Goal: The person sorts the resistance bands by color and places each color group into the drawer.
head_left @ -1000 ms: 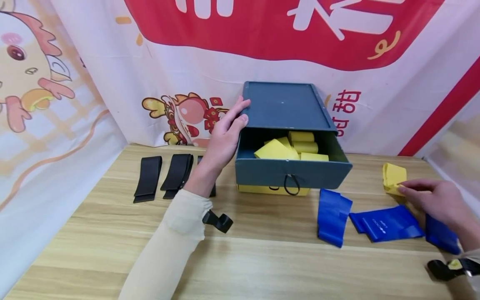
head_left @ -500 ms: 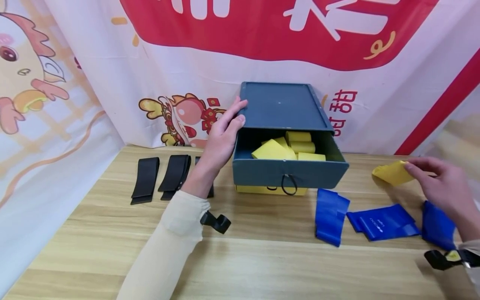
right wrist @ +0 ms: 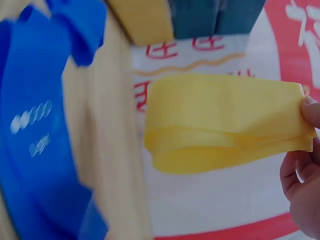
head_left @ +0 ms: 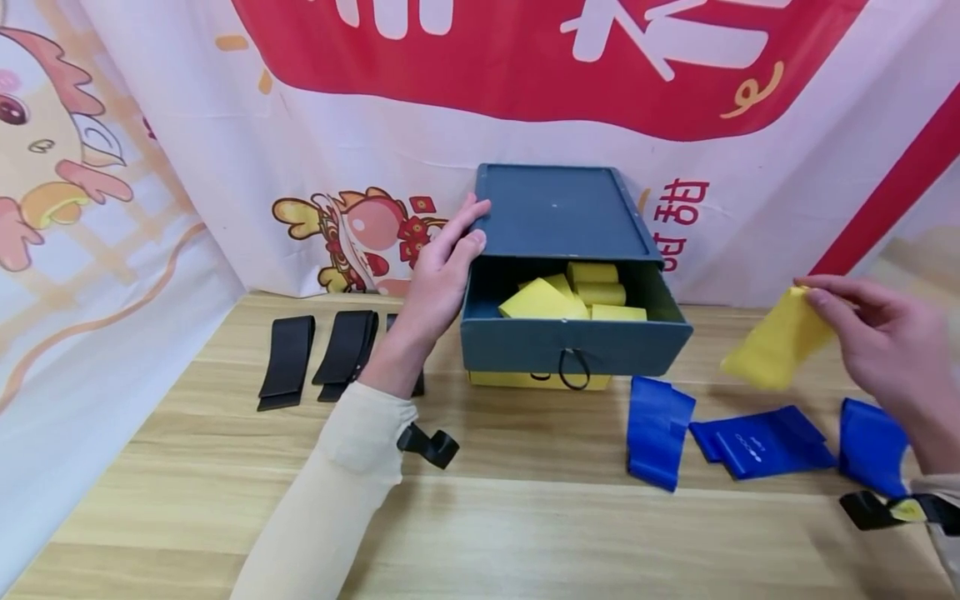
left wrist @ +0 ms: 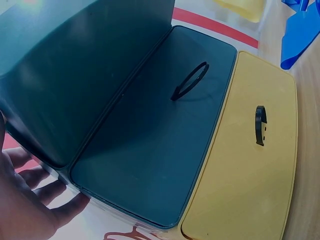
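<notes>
In the head view my right hand (head_left: 896, 367) pinches one end of a folded yellow exercise band (head_left: 780, 342). The band hangs over the table, and the right wrist view shows its loop (right wrist: 210, 120) sideways with the thumb on the end. My left hand (head_left: 442, 262) rests on the left side of a dark teal drawer box (head_left: 562, 212), fingers stretched along it. In the left wrist view its fingers (left wrist: 50, 192) lie along the box's edge. The upper drawer (head_left: 573, 346) is pulled out and holds several yellow rolls and folded pieces (head_left: 543, 300).
A yellow lower drawer (left wrist: 245, 150) sits closed beneath. Three blue bands lie to the right: one near the box (head_left: 660, 433), one printed (head_left: 765, 442), another by the right wrist (head_left: 870, 446). Folded black bands (head_left: 287, 358) lie left, one partly behind the left arm. A printed curtain (head_left: 360, 150) hangs behind.
My right hand has lifted the yellow band off the table and raised it, so it now hangs from the fingertips. My left hand has stayed on the box.
</notes>
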`<action>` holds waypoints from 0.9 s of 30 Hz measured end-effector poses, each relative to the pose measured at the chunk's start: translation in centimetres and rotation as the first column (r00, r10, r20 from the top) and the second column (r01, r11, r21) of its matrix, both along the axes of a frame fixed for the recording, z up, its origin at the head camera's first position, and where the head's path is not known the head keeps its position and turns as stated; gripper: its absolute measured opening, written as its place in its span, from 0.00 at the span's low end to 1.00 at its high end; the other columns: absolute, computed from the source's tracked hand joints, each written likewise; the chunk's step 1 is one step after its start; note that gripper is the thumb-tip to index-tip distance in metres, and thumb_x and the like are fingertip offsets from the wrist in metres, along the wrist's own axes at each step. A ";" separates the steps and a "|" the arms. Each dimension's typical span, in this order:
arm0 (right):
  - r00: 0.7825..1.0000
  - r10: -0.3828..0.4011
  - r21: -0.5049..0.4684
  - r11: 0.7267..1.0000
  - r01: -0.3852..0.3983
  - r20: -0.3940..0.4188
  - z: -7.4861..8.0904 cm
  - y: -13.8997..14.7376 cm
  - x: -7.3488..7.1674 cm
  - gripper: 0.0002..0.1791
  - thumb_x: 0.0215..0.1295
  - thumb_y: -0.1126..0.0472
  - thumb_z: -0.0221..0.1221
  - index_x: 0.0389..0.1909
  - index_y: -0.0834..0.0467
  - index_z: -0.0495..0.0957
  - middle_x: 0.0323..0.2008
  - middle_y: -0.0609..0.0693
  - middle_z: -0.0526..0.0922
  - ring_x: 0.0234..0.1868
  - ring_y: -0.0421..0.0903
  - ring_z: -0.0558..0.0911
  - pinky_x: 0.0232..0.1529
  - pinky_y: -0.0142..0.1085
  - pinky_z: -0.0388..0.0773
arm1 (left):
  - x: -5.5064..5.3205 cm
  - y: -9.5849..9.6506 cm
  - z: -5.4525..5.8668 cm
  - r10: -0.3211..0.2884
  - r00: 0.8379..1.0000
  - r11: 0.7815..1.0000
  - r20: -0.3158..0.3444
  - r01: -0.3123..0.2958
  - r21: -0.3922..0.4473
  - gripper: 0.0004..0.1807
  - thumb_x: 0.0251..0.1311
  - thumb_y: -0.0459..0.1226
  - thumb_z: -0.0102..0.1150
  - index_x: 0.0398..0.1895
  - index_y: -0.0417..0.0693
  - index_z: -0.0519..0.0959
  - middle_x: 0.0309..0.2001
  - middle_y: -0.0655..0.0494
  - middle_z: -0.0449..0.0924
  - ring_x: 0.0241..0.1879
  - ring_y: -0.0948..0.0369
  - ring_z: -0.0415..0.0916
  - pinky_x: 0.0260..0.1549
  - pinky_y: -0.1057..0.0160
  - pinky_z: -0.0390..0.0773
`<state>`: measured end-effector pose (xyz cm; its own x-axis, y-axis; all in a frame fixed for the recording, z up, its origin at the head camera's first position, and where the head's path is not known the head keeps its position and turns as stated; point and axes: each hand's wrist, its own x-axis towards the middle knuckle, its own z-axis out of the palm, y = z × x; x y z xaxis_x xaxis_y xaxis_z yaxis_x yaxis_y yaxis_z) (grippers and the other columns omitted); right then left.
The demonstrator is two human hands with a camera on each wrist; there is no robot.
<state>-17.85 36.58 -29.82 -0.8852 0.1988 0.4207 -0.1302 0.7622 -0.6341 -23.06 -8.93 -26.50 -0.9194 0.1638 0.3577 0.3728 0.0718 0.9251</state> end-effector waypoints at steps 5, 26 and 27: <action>0.995 0.021 0.032 0.999 -0.018 -0.093 1.9 -2.1 0.5 0.21 0.82 0.55 0.53 0.68 0.56 0.81 0.53 0.30 0.78 0.45 0.28 0.75 0.49 0.07 0.68 | 0.0 -0.1 0.1 0.007 1.000 1.000 -0.009 -0.007 -0.003 0.26 0.84 0.45 0.43 0.81 0.58 0.68 0.85 0.72 0.53 0.84 0.70 0.49 0.83 0.59 0.58; 0.931 0.201 0.084 0.979 -0.184 -0.304 7.7 -8.3 1.4 0.17 0.80 0.58 0.56 0.61 0.54 0.86 0.56 0.36 0.87 0.51 0.26 0.81 0.52 0.12 0.74 | 0.2 0.0 0.1 0.007 1.000 1.000 -0.004 -0.007 -0.008 0.26 0.84 0.45 0.43 0.81 0.59 0.67 0.85 0.72 0.52 0.84 0.69 0.49 0.83 0.58 0.59; 0.929 0.205 0.082 0.979 -0.189 -0.307 7.8 -8.4 1.4 0.17 0.80 0.58 0.57 0.61 0.54 0.87 0.56 0.35 0.87 0.51 0.25 0.81 0.52 0.12 0.74 | 0.1 0.0 0.1 0.003 1.000 1.000 -0.004 -0.003 -0.008 0.26 0.84 0.45 0.43 0.81 0.59 0.67 0.85 0.72 0.52 0.84 0.69 0.49 0.83 0.59 0.59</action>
